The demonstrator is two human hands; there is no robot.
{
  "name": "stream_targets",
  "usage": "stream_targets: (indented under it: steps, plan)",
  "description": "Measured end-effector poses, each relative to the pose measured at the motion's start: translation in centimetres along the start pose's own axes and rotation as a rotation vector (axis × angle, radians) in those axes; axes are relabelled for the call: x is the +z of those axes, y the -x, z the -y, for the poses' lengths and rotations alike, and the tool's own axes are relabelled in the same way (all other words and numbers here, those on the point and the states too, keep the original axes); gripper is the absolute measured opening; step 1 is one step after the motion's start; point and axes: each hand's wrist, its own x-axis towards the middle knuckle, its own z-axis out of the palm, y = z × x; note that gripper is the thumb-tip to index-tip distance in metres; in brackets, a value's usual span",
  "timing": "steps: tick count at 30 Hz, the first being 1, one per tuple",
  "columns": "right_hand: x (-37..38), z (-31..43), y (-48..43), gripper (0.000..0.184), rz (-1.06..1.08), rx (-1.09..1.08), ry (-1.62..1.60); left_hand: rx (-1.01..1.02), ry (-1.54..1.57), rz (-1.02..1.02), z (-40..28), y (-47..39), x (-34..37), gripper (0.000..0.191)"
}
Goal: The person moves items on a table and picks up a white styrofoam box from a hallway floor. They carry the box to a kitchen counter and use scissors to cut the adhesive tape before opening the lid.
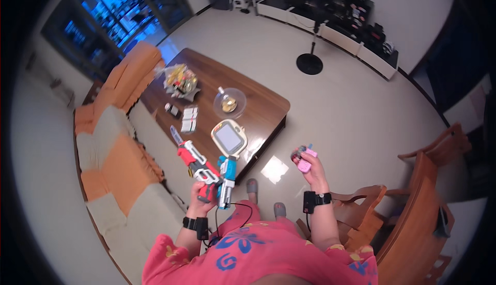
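Observation:
My left hand (201, 199) grips a red, white and grey toy gun (199, 168) by its handle; a purplish blade-like part juts from its far end. A blue and white toy gun (227, 180) lies against it on the right, and whether the same hand holds that one too, I cannot tell. In my right hand (314, 170) are a small pink toy (307, 161) and a dark object (297, 152), raised over the floor. Beyond the toy guns, a white-framed toy drawing tablet (229, 137) lies on the near end of the brown coffee table (255, 97).
The table also bears a wrapped bouquet (181, 81), a clear dish (230, 103), a dark bottle (173, 110) and a white pack (189, 118). A sofa (124, 165) runs along the left, wooden chairs (360, 207) and a wooden table (416, 203) stand right, a black stand base (309, 64) ahead.

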Motion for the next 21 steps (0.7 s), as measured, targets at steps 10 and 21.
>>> stream_targets:
  steps: [10, 21]
  plan:
    - [-1.9, 4.2, -0.5, 0.026, -0.23, -0.149, -0.094, -0.342, -0.105, 0.298, -3.0, -23.5, 7.8, 0.051]
    - [-4.6, 17.4, -15.7, 0.03, -0.178, -0.121, 0.04, -0.438, -0.112, 0.398, 1.7, -43.1, 19.1, 0.049]
